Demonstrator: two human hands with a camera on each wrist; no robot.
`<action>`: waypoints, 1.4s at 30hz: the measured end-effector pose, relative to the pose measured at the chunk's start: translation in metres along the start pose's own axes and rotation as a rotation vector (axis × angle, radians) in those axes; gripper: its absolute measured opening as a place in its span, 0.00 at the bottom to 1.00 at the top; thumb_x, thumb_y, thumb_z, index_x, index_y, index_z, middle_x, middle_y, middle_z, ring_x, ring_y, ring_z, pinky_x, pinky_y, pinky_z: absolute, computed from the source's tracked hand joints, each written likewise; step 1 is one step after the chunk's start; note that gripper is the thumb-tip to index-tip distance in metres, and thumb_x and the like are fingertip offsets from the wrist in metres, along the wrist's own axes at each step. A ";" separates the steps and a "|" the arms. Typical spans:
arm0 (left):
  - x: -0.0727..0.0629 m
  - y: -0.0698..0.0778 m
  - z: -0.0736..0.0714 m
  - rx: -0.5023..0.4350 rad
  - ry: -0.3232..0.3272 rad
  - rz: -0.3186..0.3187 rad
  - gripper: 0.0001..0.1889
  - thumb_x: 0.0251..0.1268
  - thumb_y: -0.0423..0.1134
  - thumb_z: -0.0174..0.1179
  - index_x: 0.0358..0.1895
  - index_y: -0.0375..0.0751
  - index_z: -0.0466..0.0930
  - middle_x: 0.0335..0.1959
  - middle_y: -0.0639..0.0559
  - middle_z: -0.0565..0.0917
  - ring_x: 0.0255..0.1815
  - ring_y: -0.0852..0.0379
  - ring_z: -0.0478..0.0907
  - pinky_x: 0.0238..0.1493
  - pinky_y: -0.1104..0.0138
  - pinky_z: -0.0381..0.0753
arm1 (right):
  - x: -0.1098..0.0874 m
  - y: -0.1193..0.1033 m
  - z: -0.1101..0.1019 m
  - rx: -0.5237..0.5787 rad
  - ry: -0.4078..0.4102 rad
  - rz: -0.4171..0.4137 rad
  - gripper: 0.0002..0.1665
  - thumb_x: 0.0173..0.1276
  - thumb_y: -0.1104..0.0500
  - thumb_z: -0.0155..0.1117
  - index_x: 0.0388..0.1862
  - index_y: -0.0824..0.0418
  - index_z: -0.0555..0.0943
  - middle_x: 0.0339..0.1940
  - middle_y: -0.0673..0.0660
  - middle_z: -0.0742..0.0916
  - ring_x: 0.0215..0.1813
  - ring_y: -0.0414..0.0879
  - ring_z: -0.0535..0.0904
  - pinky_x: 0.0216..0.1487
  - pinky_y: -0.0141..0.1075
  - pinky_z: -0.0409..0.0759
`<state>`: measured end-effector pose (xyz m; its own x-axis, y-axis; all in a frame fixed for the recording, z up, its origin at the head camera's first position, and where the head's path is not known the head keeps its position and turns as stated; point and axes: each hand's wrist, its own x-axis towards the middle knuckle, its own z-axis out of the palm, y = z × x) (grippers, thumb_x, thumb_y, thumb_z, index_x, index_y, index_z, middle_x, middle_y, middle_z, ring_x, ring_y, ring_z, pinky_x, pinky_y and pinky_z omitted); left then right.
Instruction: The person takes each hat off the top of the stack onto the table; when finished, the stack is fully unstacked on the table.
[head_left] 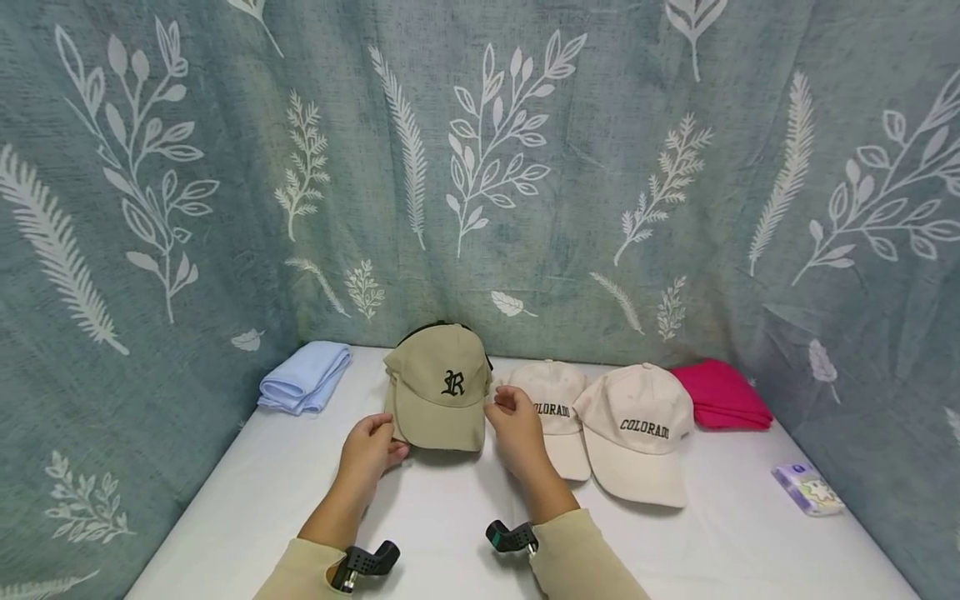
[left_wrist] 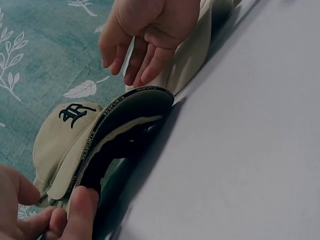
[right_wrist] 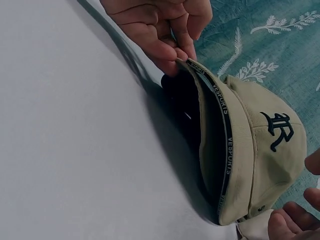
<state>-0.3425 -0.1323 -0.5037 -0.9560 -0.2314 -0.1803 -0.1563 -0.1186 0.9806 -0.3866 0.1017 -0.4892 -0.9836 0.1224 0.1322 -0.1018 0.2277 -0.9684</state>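
An olive cap (head_left: 442,379) with a black embroidered letter leans near the back curtain. Behind its crown shows a black edge (head_left: 438,323), and beneath its brim the left wrist view reveals a second olive brim (left_wrist: 122,131) with dark material under it. My left hand (head_left: 369,450) pinches the left side of the brims between thumb and fingers, clearest in the right wrist view, where that hand (right_wrist: 165,30) is at the top. Just off the cap's right side, my right hand (head_left: 519,423) has loosely bent fingers holding nothing; it overlaps a cream COLORADO cap (head_left: 558,387) in the head view.
Another cream COLORADO cap (head_left: 637,433) overlaps the first on the right. Folded red cloth (head_left: 723,398) lies behind it, and a small purple-and-white packet (head_left: 808,489) sits near the table's right edge. Folded light-blue cloth (head_left: 306,377) is at back left. Leaf-patterned curtains (head_left: 480,167) enclose the white table (head_left: 442,533).
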 end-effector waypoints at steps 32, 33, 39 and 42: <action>-0.002 -0.001 -0.004 0.040 -0.008 0.124 0.22 0.79 0.34 0.53 0.71 0.31 0.70 0.62 0.36 0.72 0.32 0.54 0.87 0.38 0.67 0.90 | 0.004 0.022 0.033 -0.020 -0.178 0.001 0.37 0.78 0.54 0.62 0.80 0.62 0.62 0.81 0.72 0.65 0.79 0.68 0.65 0.77 0.61 0.68; -0.003 -0.001 -0.004 0.043 -0.008 0.127 0.21 0.80 0.34 0.53 0.70 0.30 0.70 0.62 0.35 0.72 0.32 0.55 0.87 0.38 0.67 0.90 | 0.003 0.023 0.034 -0.019 -0.177 0.011 0.37 0.78 0.54 0.62 0.80 0.62 0.62 0.81 0.72 0.65 0.80 0.68 0.64 0.78 0.60 0.67; -0.003 -0.002 -0.003 0.031 -0.015 0.141 0.22 0.79 0.33 0.53 0.70 0.29 0.70 0.61 0.34 0.73 0.32 0.55 0.87 0.39 0.68 0.90 | 0.000 0.021 0.035 -0.032 -0.197 0.039 0.44 0.74 0.52 0.66 0.82 0.63 0.60 0.81 0.73 0.64 0.83 0.67 0.58 0.82 0.61 0.59; -0.001 -0.002 0.000 0.031 -0.021 0.141 0.22 0.78 0.33 0.53 0.70 0.29 0.70 0.61 0.36 0.73 0.31 0.56 0.87 0.38 0.68 0.90 | 0.001 0.021 0.030 -0.029 -0.213 0.054 0.47 0.73 0.51 0.68 0.83 0.62 0.58 0.81 0.72 0.65 0.83 0.66 0.57 0.82 0.61 0.56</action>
<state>-0.3414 -0.1315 -0.5054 -0.9739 -0.2235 -0.0393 -0.0273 -0.0567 0.9980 -0.3944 0.0775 -0.5160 -0.9970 -0.0707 0.0299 -0.0470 0.2545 -0.9659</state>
